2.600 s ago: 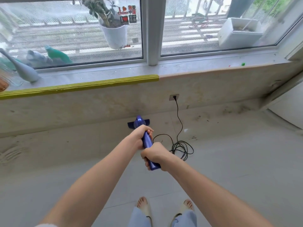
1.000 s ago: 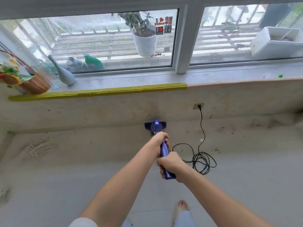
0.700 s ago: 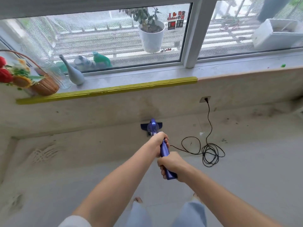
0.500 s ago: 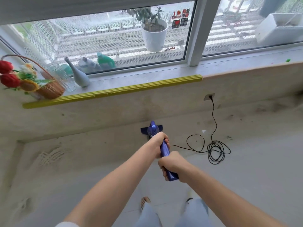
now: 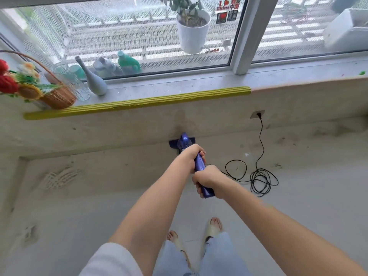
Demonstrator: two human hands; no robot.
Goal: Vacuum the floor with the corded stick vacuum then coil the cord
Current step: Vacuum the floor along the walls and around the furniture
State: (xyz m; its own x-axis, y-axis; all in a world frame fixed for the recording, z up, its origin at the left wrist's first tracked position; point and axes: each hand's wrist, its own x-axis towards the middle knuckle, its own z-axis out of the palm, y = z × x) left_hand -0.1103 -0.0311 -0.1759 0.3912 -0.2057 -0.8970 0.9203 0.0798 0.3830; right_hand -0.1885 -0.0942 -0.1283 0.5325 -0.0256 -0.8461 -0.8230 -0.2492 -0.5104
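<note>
While both hands grip the vacuum [image 5: 199, 166], left hand [image 5: 192, 156], right hand [image 5: 206, 179], nozzle nearer the wall.

On the window sill [image 5: 179, 85], far left: wicker basket [image 5: 57, 97] of artificial flowers, clear glass jar [image 5: 69, 80], slim grey vase [image 5: 92, 80]. Yellow ribbed strip [image 5: 139, 102] along the sill's edge. Outside the glass: white potted plant [image 5: 193, 30], green bottle [image 5: 127, 63], white planter box [image 5: 346, 28] far right.

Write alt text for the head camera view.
Both hands, left ahead of right, grip a blue stick vacuum whose head meets the wall under a window; its black cord loops across the floor to a wall outlet.
</note>
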